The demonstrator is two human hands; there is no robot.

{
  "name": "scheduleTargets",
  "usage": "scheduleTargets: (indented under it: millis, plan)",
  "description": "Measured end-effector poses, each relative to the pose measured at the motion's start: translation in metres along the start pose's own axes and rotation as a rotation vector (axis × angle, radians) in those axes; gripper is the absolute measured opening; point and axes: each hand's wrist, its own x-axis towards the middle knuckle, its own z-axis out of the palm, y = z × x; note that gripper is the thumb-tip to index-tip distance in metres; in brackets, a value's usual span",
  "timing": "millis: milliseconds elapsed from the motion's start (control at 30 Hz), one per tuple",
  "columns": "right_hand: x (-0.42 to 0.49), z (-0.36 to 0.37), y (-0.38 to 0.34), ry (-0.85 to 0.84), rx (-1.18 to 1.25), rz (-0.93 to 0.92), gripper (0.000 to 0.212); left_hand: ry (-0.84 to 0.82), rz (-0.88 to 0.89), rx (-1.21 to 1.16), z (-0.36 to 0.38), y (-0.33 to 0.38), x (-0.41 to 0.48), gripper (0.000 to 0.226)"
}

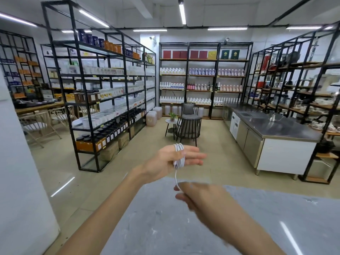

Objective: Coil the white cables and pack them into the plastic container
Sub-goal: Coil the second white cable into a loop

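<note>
A white cable is wound in several loops around the fingers of my left hand, which is held out flat above the far edge of the grey table. One strand runs down from the coil to my right hand. That hand pinches the cable's free end and is blurred by motion. No plastic container is in view.
The grey marble-like table fills the lower frame. Beyond it lies tiled floor, a tall black shelf rack at left, a dark chair and small round table in the middle, and a steel counter at right.
</note>
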Motion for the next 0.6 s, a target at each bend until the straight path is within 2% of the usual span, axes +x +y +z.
scheduleTargets:
  millis: [67,100,167,267,400,500,600]
  plan:
    - [0.010,-0.039,0.011,0.223,-0.199,-0.112,0.028,-0.062,-0.064,0.089,0.014,-0.006,-0.001,0.043]
    - [0.016,-0.055,0.020,0.283,-0.187,-0.135,0.021,-0.115,-0.053,0.087,0.022,-0.008,-0.002,0.041]
    - [0.032,-0.077,0.042,0.373,0.049,-0.159,0.012,-0.226,0.002,-0.017,0.036,-0.011,-0.005,0.042]
    - [0.051,-0.080,0.064,0.468,0.469,-0.098,0.008,-0.310,0.045,-0.217,0.051,-0.016,-0.008,0.056]
    - [0.060,-0.060,0.082,0.572,0.710,0.011,0.018,-0.299,0.038,-0.242,0.064,-0.028,-0.011,0.067]
    - [0.064,-0.032,0.085,0.461,0.757,0.188,0.008,-0.331,0.078,-0.176,0.060,-0.027,-0.014,0.064]
    - [0.043,0.019,0.072,0.262,0.971,0.347,0.008,-0.191,0.114,-0.171,0.043,-0.019,-0.011,0.060]
